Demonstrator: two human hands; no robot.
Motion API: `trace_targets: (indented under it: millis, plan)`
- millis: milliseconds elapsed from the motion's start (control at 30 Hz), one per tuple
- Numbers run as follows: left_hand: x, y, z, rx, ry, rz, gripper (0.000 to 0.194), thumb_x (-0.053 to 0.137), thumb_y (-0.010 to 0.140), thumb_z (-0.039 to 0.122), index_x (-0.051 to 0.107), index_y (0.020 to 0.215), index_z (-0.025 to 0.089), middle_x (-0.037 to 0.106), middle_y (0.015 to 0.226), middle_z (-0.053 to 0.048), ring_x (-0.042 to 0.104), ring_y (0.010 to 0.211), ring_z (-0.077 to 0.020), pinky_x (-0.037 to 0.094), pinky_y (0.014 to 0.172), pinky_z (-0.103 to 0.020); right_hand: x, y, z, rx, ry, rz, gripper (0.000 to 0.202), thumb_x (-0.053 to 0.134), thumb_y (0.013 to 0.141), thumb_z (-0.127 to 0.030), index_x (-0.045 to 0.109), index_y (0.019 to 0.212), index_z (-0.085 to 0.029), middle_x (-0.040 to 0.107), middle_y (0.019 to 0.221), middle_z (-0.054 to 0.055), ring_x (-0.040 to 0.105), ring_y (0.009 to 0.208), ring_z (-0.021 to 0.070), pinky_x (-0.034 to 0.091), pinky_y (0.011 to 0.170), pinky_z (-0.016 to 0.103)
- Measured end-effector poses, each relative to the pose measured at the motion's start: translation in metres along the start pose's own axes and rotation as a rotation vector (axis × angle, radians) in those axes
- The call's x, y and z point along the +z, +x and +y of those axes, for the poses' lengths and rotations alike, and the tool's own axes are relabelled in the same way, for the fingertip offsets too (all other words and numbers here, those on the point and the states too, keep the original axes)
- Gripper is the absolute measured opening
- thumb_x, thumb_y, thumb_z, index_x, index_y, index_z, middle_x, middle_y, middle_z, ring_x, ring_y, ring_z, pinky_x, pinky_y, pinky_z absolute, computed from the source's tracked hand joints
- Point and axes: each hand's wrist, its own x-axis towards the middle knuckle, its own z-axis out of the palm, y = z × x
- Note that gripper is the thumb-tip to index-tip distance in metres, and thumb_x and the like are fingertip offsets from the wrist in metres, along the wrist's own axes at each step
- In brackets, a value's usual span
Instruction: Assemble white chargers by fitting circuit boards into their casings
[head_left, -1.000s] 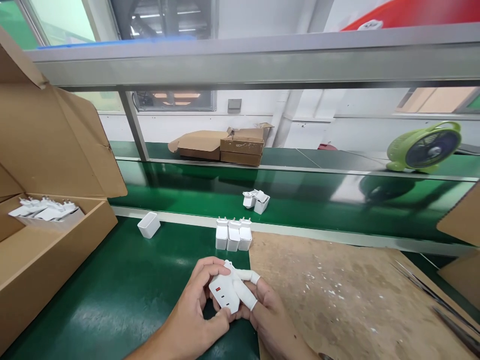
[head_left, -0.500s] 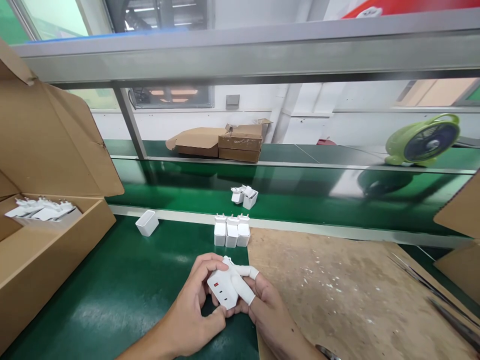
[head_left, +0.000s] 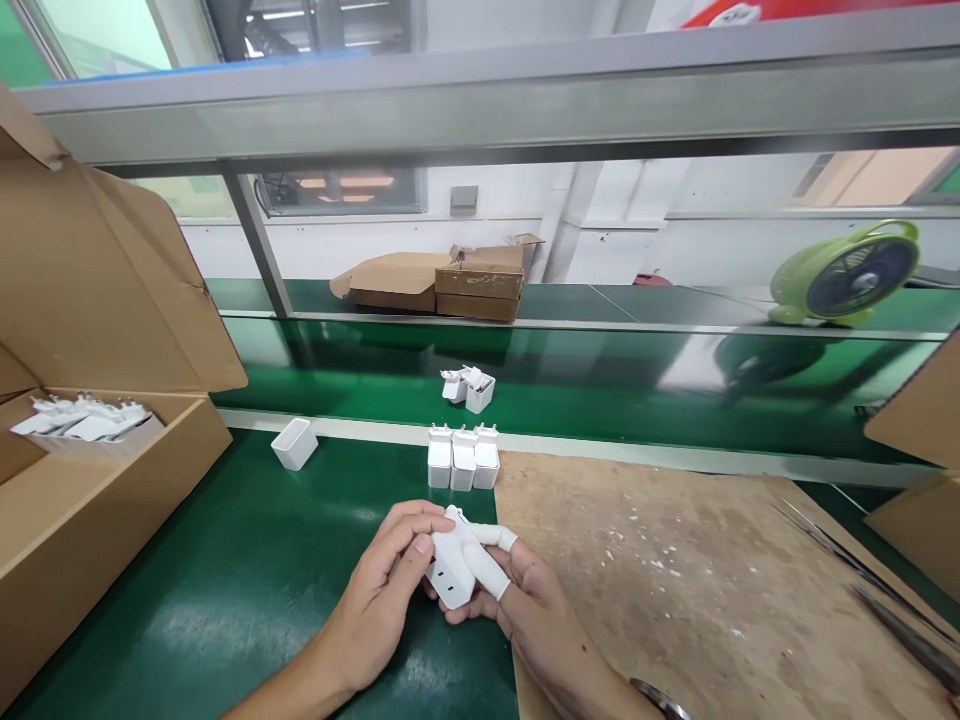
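Note:
Both hands hold a white charger piece (head_left: 452, 575) with small dark slots in its flat face. My left hand (head_left: 382, 590) is closed on its left side, with the thumb pressed across the upper part of the face. My right hand (head_left: 525, 600) grips it from the right. White finger covers sit on the right thumb and index finger, which lie over the piece. Just beyond my hands stand three white plug chargers (head_left: 463, 462) side by side, pins up. An open white casing (head_left: 295, 444) lies tilted on the green surface to the left.
An open cardboard box (head_left: 112, 520) at left holds white plug parts (head_left: 90, 418). More white parts (head_left: 468, 387) lie on the green belt (head_left: 600, 390) behind. Tweezers (head_left: 847, 560) and a dark-handled tool (head_left: 907, 635) rest on the brown board (head_left: 637, 590). A green fan (head_left: 847, 275) stands behind.
My left thumb has moved up from the piece's lower edge onto its face, covering the red port. The parts on the belt have shifted left.

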Motion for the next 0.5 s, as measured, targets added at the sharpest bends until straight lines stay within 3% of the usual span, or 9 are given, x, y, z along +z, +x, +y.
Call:
trace_targets:
  millis: [100,233,333,400,500]
  plan:
    - [-0.008,0.002,0.003,0.011,0.058,0.097,0.052,0.043,0.107,0.065,0.078,0.112,0.028,0.059,0.142,-0.007,0.060,0.118,-0.0218,0.052,0.099,-0.033,-0.010,0.003,0.003,-0.113,-0.154,0.048,0.056,0.071,0.096,-0.059,0.061,0.135,-0.020,0.075,0.120,0.014,0.073,0.098,0.0244,0.065,0.082,0.040]
    - [-0.014,0.004,-0.003,0.087,0.126,0.060,0.037,0.058,0.105,0.057,0.071,0.129,0.033,0.063,0.139,-0.005,0.065,0.115,-0.0199,0.056,0.100,-0.035,-0.026,0.007,0.003,-0.622,-0.735,0.066,0.037,0.052,0.107,-0.028,0.060,0.143,-0.033,0.062,0.143,0.011,0.066,0.122,0.0219,0.061,0.098,0.039]
    - [-0.014,0.004,-0.011,0.255,0.317,-0.017,0.054,0.071,0.100,0.034,0.052,0.149,0.044,0.063,0.140,-0.001,0.065,0.121,-0.0173,0.058,0.103,-0.032,-0.027,0.004,-0.004,-0.899,-0.968,-0.008,0.043,0.054,0.104,-0.013,0.061,0.139,-0.037,0.060,0.143,0.008,0.063,0.130,0.0186,0.059,0.105,0.035]
    - [-0.013,0.004,-0.015,0.382,0.449,-0.020,0.060,0.066,0.102,0.024,0.045,0.154,0.045,0.064,0.140,0.000,0.066,0.117,-0.0146,0.060,0.102,-0.029,-0.025,0.001,-0.011,-0.855,-0.888,-0.038,0.033,0.062,0.101,-0.015,0.064,0.128,-0.034,0.062,0.141,0.006,0.066,0.127,0.0172,0.060,0.105,0.033]
    - [-0.015,0.003,-0.018,0.520,0.552,0.011,0.058,0.061,0.105,0.016,0.045,0.156,0.039,0.065,0.137,-0.003,0.067,0.118,-0.0128,0.061,0.100,-0.024,-0.028,-0.001,-0.021,-0.571,-0.592,-0.037,0.022,0.071,0.099,-0.032,0.062,0.119,-0.029,0.067,0.134,0.006,0.072,0.116,0.0172,0.063,0.099,0.033]
